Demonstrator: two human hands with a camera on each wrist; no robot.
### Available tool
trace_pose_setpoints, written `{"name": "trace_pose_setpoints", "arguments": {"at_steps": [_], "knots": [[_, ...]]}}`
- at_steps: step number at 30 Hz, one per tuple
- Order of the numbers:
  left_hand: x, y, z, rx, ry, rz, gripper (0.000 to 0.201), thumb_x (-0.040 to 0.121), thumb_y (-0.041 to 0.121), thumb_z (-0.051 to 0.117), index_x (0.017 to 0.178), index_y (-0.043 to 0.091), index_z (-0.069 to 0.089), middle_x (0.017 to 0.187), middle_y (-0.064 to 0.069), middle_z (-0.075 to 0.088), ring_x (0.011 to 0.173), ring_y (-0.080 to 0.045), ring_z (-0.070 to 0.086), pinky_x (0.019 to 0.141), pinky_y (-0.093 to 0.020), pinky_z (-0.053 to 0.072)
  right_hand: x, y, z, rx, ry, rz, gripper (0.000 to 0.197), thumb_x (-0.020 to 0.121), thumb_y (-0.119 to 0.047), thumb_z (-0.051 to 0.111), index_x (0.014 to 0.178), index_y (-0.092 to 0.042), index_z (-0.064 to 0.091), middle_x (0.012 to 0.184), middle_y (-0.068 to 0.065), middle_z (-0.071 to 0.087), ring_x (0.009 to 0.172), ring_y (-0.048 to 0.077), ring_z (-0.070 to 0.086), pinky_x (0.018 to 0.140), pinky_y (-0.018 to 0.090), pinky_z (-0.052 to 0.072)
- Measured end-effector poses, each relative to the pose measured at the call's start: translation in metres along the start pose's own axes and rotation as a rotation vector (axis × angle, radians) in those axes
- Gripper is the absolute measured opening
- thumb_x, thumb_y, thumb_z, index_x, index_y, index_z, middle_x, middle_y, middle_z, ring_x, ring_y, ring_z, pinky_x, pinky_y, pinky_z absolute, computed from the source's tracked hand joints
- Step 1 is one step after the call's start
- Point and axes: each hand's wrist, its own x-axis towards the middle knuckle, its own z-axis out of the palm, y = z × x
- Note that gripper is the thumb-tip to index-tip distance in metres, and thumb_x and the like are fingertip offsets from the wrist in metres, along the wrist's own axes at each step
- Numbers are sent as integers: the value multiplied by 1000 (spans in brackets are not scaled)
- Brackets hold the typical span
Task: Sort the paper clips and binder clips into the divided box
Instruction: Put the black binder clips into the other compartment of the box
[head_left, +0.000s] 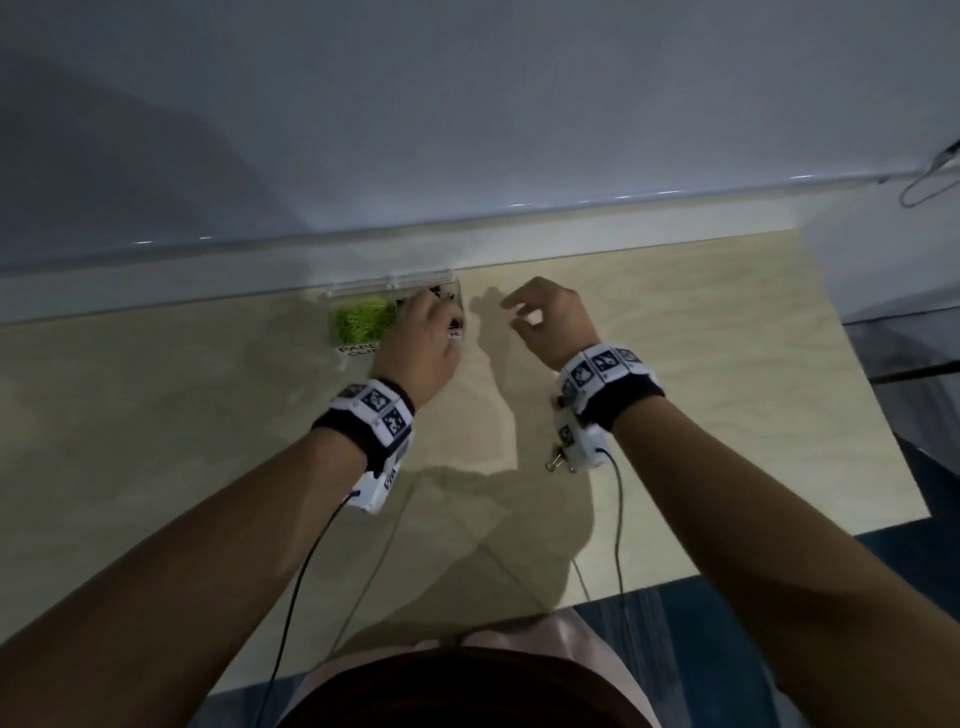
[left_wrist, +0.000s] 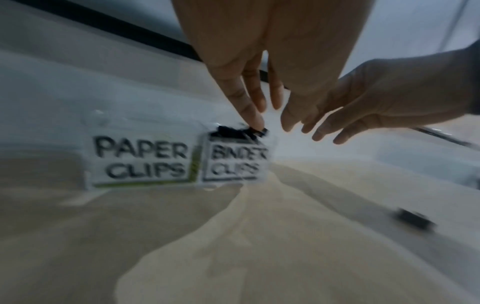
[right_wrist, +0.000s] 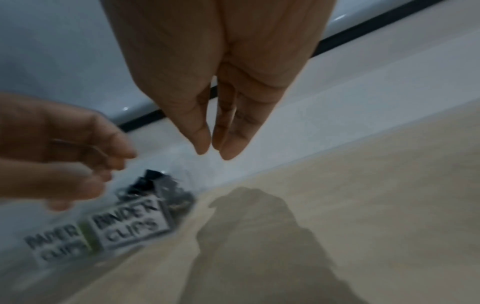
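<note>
The left hand (head_left: 418, 345) is held over the divided box (head_left: 363, 291) at the desk's (head_left: 701, 364) far edge, its grip loose above the black binder clips (left_wrist: 237, 131). The right hand (head_left: 545, 319) is held just beside it, relaxed and empty. Green paper clips (head_left: 361, 317) are seen in the left compartment.

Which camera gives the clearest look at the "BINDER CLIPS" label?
The left wrist view: the BINDER CLIPS label faces it almost squarely and reads despite blur. The right wrist view shows it tilted and smeared. In the head view the left hand hides nearly all of it.
</note>
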Motion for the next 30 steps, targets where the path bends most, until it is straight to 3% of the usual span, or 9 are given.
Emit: {"name": "trace_pose_setpoints", "arguments": {"at_steps": [5, 9, 12, 16, 18, 20, 23, 26, 30], "knots": [[-41, 58, 52, -8, -493, 291, 28, 91, 16, 50, 118, 14, 56, 122, -3, 49, 109, -22, 47, 91, -36, 44, -47, 57, -21, -266, -329, 145, 45, 74, 10, 48, 90, -27, 70, 106, -2, 65, 96, 21, 62, 86, 34, 52], [-53, 87, 85, 142, -545, 376, 37, 93, 26, 49, 127, 13, 50, 139, -4, 40, 121, -26, 42, 102, -38, 37, -78, 63, -23, -369, -506, 78, 53, 76, 7, 58, 113, -31, 64, 123, -7, 52, 110, 17, 49, 95, 32, 45], [-53, 92, 97, 231, -485, 392, 31, 90, 31, 51, 117, 16, 57, 127, -5, 50, 110, -29, 50, 92, -44, 46, -90, 64, -15, -358, -428, 51, 38, 78, -7, 67, 110, -26, 66, 120, -6, 54, 106, 20, 50, 91, 34, 48], [-49, 88, 101, 190, -458, 360, 18, 88, 23, 52, 100, 12, 61, 104, -7, 57, 93, -31, 56, 76, -44, 52, -95, 70, -13, -280, -296, 36, 13, 76, -7, 67, 87, -14, 70, 100, 4, 61, 92, 28, 58, 76, 36, 51], [-49, 82, 98, 127, -429, 335, 11, 86, 12, 51, 91, 9, 61, 93, -10, 57, 85, -32, 56, 71, -43, 51, -100, 72, -18, -228, -266, 59, 12, 74, -7, 66, 83, -15, 70, 94, 4, 60, 82, 26, 61, 71, 30, 49], [-50, 71, 95, 21, -401, 285, 13, 86, 4, 51, 91, 5, 62, 94, -12, 57, 85, -30, 55, 75, -35, 46, -109, 71, -27, -179, -259, 78, 14, 71, -10, 67, 79, -22, 70, 89, 0, 58, 75, 20, 60, 68, 27, 48], [-47, 51, 79, -152, -292, 141, 15, 83, 2, 55, 95, 7, 63, 98, -7, 59, 88, -23, 56, 76, -26, 40, -129, 66, -36, -166, -370, 86, 19, 69, -14, 73, 81, -28, 71, 88, -3, 59, 76, 16, 61, 70, 27, 49], [-35, 34, 51, -186, -135, 45, 13, 85, 7, 59, 96, 11, 63, 97, 3, 57, 84, -10, 52, 73, -16, 37, -148, 67, -28, -248, -438, 21, 20, 74, -15, 71, 93, -21, 71, 95, 2, 60, 79, 23, 62, 73, 32, 52], [-3, 13, 7, -228, 96, -31, 10, 86, 8, 61, 95, 8, 62, 102, -5, 58, 84, -12, 55, 76, -21, 45, -157, 67, -16, -270, -371, 49, 30, 75, -9, 71, 104, -15, 70, 108, 10, 56, 82, 31, 64, 76, 36, 52]]}}
